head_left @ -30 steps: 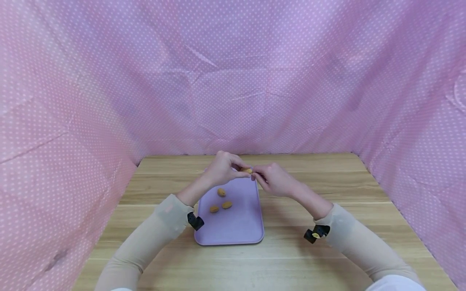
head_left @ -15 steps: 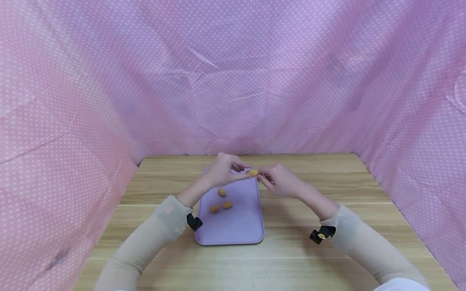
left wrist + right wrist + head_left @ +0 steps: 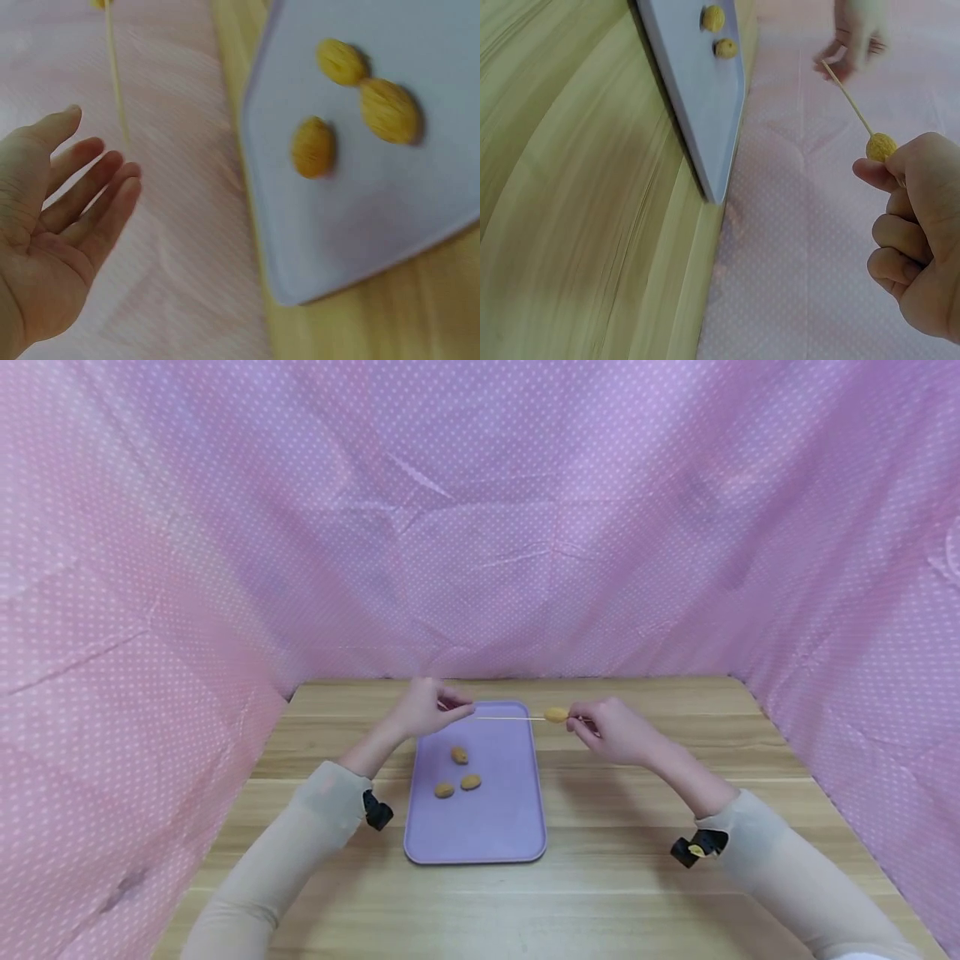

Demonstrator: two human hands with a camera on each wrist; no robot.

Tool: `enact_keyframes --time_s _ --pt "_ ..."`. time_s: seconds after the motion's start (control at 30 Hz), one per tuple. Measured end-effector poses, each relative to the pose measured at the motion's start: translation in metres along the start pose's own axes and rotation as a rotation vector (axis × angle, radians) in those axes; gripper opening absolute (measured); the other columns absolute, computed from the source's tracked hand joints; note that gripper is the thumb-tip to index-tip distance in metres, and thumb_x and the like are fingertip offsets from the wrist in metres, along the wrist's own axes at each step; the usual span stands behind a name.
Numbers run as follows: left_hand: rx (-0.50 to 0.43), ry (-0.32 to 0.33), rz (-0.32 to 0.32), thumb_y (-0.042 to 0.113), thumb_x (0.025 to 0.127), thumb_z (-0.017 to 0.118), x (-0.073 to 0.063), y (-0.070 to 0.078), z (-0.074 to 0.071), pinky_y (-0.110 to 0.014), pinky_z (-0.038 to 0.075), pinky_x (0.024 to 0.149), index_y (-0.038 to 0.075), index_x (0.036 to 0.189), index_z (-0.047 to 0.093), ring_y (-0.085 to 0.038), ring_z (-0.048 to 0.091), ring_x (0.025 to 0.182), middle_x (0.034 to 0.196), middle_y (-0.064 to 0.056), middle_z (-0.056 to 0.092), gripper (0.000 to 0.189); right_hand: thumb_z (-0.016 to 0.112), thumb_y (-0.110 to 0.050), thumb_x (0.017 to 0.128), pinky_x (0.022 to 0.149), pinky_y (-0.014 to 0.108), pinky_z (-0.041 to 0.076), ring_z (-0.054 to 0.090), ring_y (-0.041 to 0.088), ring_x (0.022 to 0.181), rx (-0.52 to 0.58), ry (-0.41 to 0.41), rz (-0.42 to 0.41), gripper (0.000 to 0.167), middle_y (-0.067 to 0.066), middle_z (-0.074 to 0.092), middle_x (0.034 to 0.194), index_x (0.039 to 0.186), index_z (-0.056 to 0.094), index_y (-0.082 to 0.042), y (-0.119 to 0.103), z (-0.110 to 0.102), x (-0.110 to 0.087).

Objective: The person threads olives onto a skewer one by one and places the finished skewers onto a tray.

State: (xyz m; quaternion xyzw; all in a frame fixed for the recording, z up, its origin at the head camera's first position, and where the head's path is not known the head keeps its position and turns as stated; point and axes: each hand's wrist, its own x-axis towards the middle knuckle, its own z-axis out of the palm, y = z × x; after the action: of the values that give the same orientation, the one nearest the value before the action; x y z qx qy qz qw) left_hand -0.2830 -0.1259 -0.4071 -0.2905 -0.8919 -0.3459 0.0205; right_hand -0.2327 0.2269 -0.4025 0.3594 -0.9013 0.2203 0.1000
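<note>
Above the table [image 3: 480, 910], the left hand [image 3: 429, 707] hangs loose, empty; the right hand [image 3: 617, 732] pinches a stick [image 3: 510, 718].

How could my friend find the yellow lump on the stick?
Start at the wooden table, then the purple tray on it. In the head view, right of the tray's far end, the right hand pinches a thin stick. The yellow lump sits on that stick beside the hand, while its three lookalikes lie on the tray.
</note>
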Motion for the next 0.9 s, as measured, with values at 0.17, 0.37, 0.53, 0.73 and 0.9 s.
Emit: enact_keyframes --time_s 0.17,0.37,0.53,0.73,0.9 --pt "0.030 -0.095 -0.114 0.025 0.102 0.073 -0.006 -0.022 0.010 -0.025 0.061 0.073 0.005 0.107 0.084 -0.013 0.073 0.082 0.097 -0.009 0.084 0.023 0.066 -0.007 0.102 0.050 0.018 0.034 0.037 -0.004 0.055 -0.013 0.004 0.015 0.015 -0.010 0.059 0.068 0.091 0.075 -0.006 0.007 -0.004 -0.009" --pt "0.065 -0.204 -0.100 0.017 0.100 0.073 -0.014 -0.037 0.024 -0.025 0.061 0.075 0.001 0.111 0.082 -0.014 0.072 0.085 0.104 -0.011 0.083 0.020 0.067 -0.007 0.102 0.050 0.018 0.033 0.037 -0.004 0.055 -0.030 0.002 0.043 0.014 -0.012 0.055 0.066 0.090 0.074 -0.009 0.012 -0.007 -0.017" --pt "0.056 -0.295 -0.114 0.015 0.096 0.079 -0.018 -0.039 0.033 -0.031 0.066 0.084 -0.001 0.113 0.080 -0.021 0.077 0.095 0.109 -0.014 0.082 0.024 0.066 -0.007 0.102 0.050 0.018 0.033 0.037 -0.004 0.055 -0.021 -0.003 0.049 0.015 -0.013 0.052 0.065 0.089 0.073 -0.011 0.014 -0.010 -0.022" --pt "0.057 -0.321 -0.161 0.009 0.089 0.086 -0.022 -0.037 0.040 -0.027 0.065 0.083 0.001 0.109 0.082 -0.016 0.076 0.092 0.106 -0.011 0.083 0.022 0.065 -0.007 0.103 0.049 0.017 0.033 0.036 -0.005 0.054 -0.020 -0.016 0.050 0.017 -0.012 0.052 0.065 0.089 0.074 -0.011 0.016 -0.008 -0.025" --pt "0.067 -0.305 -0.172 0.003 0.089 0.084 -0.023 -0.035 0.044 -0.026 0.066 0.080 0.003 0.104 0.083 -0.015 0.077 0.090 0.102 -0.010 0.083 0.015 0.064 -0.009 0.104 0.050 0.017 0.033 0.036 -0.005 0.054 -0.040 -0.030 0.053 0.018 -0.013 0.053 0.065 0.090 0.075 -0.012 0.016 -0.006 -0.026"
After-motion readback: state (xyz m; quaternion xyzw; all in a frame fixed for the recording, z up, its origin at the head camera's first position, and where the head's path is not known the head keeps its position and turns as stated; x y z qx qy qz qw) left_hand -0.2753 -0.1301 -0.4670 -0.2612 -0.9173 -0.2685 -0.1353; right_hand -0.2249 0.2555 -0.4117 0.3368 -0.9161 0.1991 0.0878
